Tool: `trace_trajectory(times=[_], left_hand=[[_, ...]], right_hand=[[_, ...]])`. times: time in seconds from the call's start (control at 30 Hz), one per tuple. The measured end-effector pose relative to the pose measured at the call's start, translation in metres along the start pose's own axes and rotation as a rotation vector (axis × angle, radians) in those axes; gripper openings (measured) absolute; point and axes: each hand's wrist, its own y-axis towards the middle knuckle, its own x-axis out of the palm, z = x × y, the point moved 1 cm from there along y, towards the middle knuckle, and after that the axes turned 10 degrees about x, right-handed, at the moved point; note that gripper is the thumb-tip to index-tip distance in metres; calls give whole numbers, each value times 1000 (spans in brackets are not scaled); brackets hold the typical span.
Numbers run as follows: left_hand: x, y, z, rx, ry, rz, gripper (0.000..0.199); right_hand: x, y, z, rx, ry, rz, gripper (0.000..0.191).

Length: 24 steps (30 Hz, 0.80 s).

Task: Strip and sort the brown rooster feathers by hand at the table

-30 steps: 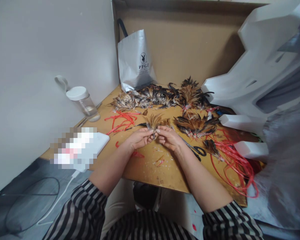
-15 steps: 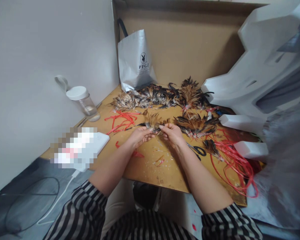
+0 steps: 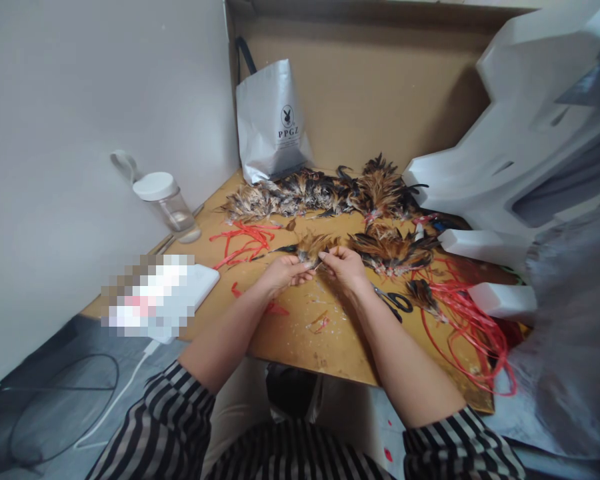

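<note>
A small bunch of brown feathers [image 3: 311, 245] is pinched between my two hands over the wooden table [image 3: 300, 333]. My left hand [image 3: 286, 272] closes on its left side, thumb on top. From the right, my right hand [image 3: 344, 265] grips the feathers with thumb and fingertips. The quill ends are mostly hidden by the fingers. A larger brown and black feather pile [image 3: 393, 248] lies just right of my right hand, and a long row of feathers [image 3: 305, 193] stretches behind.
Dark-handled scissors [image 3: 397, 302] and red plastic strands [image 3: 473, 327] lie to the right, more red strips [image 3: 243, 240] to the left. A silver bag [image 3: 273, 127] stands at the back. A clear bottle [image 3: 173, 207] and a white device [image 3: 200, 287] sit left.
The feathers between my hands have shifted slightly and now fan out more evenly to the right. Both hands stay nearly in place.
</note>
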Motion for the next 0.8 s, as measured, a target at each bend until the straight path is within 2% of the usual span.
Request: trace_trajectory(times=[0.17,0.37,0.47,0.67,0.73,0.8], left_hand=[[1,-1,1,-26,-29,24,19],[3,-4,5,-71,-134,-26,17],[3,-4,5,-78,-193,-28,13],[3,-2,4,-72,-235,19,5],[3,-1,5,-64,-234,52,3],[3,-1,6,-48,-233,82,5]], right_hand=[[1,3,6,-61,-39,39,33],[1,3,9,-353,-278,187,24],[2,0,9,-417,-306,192,21],[6,-2,9,-473,-343,207,20],[7,-1,10,-442,-281,193,22],[9,0,12,-352,-148,140,26]])
